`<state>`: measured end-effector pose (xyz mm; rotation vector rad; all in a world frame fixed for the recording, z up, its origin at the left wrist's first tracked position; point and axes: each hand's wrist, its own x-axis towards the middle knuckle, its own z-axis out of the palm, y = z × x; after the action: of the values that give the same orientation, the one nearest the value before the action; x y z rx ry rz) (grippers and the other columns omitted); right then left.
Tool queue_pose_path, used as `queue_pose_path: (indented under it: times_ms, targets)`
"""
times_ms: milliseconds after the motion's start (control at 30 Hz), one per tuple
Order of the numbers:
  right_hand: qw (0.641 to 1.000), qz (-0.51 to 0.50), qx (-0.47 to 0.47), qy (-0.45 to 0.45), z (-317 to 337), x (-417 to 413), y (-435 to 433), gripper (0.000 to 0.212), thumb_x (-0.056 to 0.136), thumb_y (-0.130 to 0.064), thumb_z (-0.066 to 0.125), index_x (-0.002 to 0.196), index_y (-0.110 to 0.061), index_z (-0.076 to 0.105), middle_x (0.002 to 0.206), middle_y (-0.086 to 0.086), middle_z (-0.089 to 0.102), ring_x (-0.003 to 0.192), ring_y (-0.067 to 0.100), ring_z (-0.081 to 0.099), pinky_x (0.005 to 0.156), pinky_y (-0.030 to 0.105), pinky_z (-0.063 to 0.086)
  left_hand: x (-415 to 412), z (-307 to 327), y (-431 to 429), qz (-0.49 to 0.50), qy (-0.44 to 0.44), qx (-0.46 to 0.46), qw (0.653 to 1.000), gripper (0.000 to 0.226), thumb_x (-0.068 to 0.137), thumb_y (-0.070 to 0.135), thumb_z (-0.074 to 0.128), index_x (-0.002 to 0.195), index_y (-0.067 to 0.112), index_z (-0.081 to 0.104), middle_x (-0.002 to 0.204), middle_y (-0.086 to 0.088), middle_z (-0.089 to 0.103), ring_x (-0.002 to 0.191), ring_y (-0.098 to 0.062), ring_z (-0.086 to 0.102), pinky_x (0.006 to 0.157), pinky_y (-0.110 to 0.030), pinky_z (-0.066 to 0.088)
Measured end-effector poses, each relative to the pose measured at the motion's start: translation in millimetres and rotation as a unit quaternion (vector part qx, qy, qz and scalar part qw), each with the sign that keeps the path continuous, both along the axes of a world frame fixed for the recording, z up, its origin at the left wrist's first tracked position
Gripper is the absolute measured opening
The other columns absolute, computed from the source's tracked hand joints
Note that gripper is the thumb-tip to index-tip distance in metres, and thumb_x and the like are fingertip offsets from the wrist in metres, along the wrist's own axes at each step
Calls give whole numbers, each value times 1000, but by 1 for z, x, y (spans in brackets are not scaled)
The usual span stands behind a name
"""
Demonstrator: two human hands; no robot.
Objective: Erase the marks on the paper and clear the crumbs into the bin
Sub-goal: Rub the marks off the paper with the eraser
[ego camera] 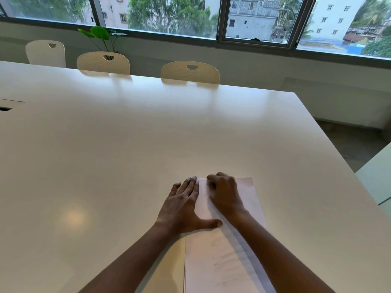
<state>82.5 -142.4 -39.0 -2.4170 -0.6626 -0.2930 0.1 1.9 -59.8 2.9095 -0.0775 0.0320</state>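
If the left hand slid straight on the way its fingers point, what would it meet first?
The way looks free. The left hand lies flat at the left edge of the paper, fingers pointing away from the person; ahead shows only bare table up to its far edge, though depth there is unclear.

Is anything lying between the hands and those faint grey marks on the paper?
Nothing visible does. The left hand and right hand are on the pale sheet of paper; its faint grey marks lie bare, nearer the person.
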Motion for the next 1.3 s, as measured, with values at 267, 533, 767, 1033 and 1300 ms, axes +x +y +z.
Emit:
queue_pose_path:
  times_ms: [267,533,767,1033,1300]
  targets:
    - [998,-51,-28,-4,0,25,-27,19,81,-2,59,64,-10,65,62,6,56,56,26,56,52,27,35,-2,1,0,3,11,0,1000,148,60,108,36,165,8,9,174,-5,4,160,-14,-4,130,-40,1]
    - [991,114,-65,-24,-2,-20,-7,17,83,1,59,82,-12,70,74,5,62,67,19,58,61,21,43,1,-1,0,-3,4,4,1000,143,63,104,38,166,10,9,174,-4,2,160,-12,-4,130,-38,-1]
    - [999,-22,-28,-4,2,5,-25,18,82,-1,58,78,-11,72,71,6,58,61,23,59,55,31,48,0,0,0,4,6,1,1000,147,60,108,36,165,9,9,174,-4,4,160,-13,-3,130,-41,3]
    - [1000,-13,-12,0,2,9,-29,17,81,-1,61,75,-11,73,69,6,59,61,26,60,56,32,50,0,-2,0,7,7,0,1000,149,58,109,34,165,9,10,174,-4,4,160,-13,-3,130,-42,3]
    - [994,107,-5,6,-4,-35,-11,14,88,-8,60,90,-12,73,80,4,60,70,16,58,65,26,50,1,-1,0,-6,6,11,1000,141,65,102,41,165,9,8,174,-5,0,160,-13,-5,130,-40,0]
